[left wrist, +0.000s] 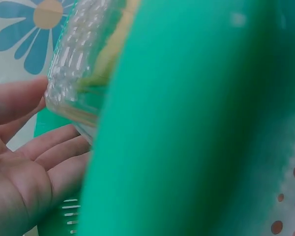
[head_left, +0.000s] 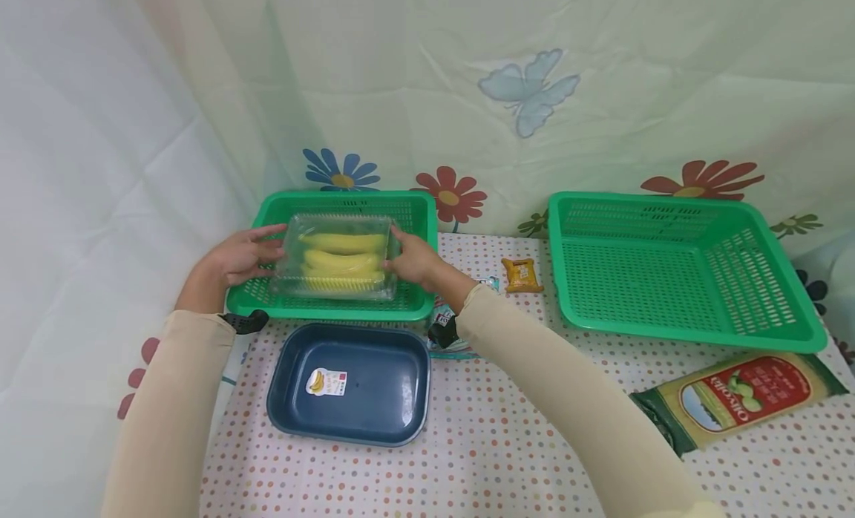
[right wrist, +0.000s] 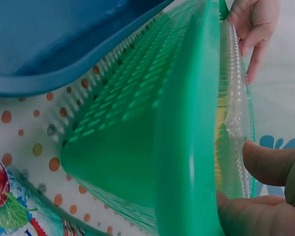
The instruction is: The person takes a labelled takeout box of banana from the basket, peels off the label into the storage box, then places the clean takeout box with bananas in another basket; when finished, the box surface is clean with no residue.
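Observation:
A clear plastic box [head_left: 287, 269] with yellow bananas [head_left: 344, 262] inside is held between both hands, over the left green basket [head_left: 327, 312]. At its left end is my left hand [head_left: 242, 257]; the left wrist view shows the thumb at the box's edge and the other fingers reaching beneath. My right hand [head_left: 415, 260] grips the opposite end, its thumb [right wrist: 263, 160] on top and fingers lower down. Part of the box is hidden behind the basket rim in both wrist views.
A dark blue tray [head_left: 374, 407] with a banana label [head_left: 327, 382] stands in front of the left basket. Another green basket [head_left: 628, 280] is at the right, with an Olivoila package [head_left: 741, 399] before it. Between the baskets lie an orange packet [head_left: 522, 275] and a blue-and-white bag [head_left: 442, 317].

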A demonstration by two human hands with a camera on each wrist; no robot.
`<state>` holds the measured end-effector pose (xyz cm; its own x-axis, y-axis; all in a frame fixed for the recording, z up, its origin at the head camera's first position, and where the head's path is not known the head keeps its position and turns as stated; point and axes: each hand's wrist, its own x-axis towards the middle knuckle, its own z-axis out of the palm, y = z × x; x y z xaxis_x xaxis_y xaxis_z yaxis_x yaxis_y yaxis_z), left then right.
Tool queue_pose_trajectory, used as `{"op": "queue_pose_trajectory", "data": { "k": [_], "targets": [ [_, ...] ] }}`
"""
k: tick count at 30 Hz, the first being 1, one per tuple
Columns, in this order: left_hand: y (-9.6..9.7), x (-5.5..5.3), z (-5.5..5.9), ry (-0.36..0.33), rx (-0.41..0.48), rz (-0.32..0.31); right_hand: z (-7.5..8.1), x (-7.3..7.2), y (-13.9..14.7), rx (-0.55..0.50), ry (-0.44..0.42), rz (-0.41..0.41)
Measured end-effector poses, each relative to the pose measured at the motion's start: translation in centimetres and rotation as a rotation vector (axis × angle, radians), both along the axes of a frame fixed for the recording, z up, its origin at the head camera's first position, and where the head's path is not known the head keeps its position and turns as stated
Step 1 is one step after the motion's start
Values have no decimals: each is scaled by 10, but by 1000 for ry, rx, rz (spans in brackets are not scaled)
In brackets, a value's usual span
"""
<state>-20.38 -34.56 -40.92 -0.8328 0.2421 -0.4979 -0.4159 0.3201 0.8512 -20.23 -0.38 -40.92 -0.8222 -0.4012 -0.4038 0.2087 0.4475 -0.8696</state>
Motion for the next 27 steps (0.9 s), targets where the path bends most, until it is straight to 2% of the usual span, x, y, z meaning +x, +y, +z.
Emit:
{"op": "queue_pose_trajectory", "data": {
  "k": [13,17,20,23,27],
  "targets": [
    [8,-1,3,15,-65,-4,-3,0,-2,74,58,21],
    [15,-1,7,29,-106,-5,0,1,0,97,89,20],
    [24,1,13,75,-176,-8,5,4,5,138,171,44],
    [35,3,23,161,-297,-19,14,10,18,149,270,81],
    [52,8,42,275,-446,-27,32,20,48,113,399,117]
  ]
}}
